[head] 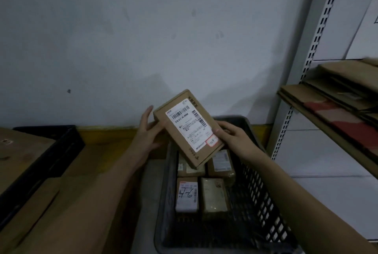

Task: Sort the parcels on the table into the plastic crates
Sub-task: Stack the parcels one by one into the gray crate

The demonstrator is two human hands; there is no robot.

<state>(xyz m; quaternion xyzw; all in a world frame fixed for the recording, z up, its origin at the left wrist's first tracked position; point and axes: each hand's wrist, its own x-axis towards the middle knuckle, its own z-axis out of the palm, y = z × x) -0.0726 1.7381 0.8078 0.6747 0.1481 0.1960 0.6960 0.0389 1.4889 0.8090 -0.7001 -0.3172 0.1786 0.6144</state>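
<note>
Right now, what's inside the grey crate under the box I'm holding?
The grey crate holds four parcels lying flat, one marked 4-6. The held box, gripped by both hands, covers part of the back two.

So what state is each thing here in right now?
Held parcel: lifted above the crate, tilted, label up.
Left hand: gripping the parcel's left edge.
Right hand: gripping its right edge.
Grey crate: partly filled.
Parcels in crate: lying flat, side by side.
Black crate: contents unclear.
</note>
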